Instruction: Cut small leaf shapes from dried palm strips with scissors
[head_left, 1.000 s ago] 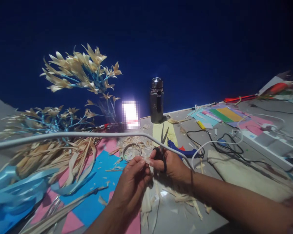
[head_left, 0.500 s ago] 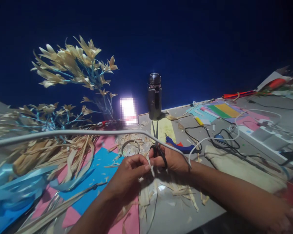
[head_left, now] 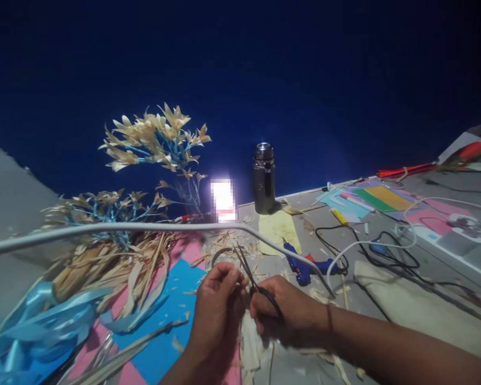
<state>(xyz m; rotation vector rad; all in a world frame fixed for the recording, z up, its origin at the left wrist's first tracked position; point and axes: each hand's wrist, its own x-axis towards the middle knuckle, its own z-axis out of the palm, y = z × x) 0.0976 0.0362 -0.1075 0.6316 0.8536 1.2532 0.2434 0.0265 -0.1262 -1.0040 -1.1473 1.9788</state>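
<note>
My right hand (head_left: 284, 305) is wrapped round the dark-handled scissors (head_left: 247, 266), whose blades point up and to the left, a little apart. Just left of them, my left hand (head_left: 218, 302) is closed in a pinch close to the blades. What its fingertips hold is too small and hidden to make out. Behind the left fingers, a ring-shaped band (head_left: 216, 256) is partly covered. Pale, dry husk scraps (head_left: 250, 347) lie beneath both hands. A blue glue gun (head_left: 299, 264) rests beyond my right hand.
A dark flask (head_left: 264, 184) stands at the back beside a bright pixelated patch. Dry-petalled artificial flowers (head_left: 156, 139) rise at left, above husk strips and light-blue ribbon (head_left: 44, 321). A white cable (head_left: 144, 229) crosses in front. At right are a power strip (head_left: 436, 240) and black cords.
The scissors have swung to tilt left, and my left hand has turned more upright with its fingertips raised. The whole view has shifted, so things appear lower and further right.
</note>
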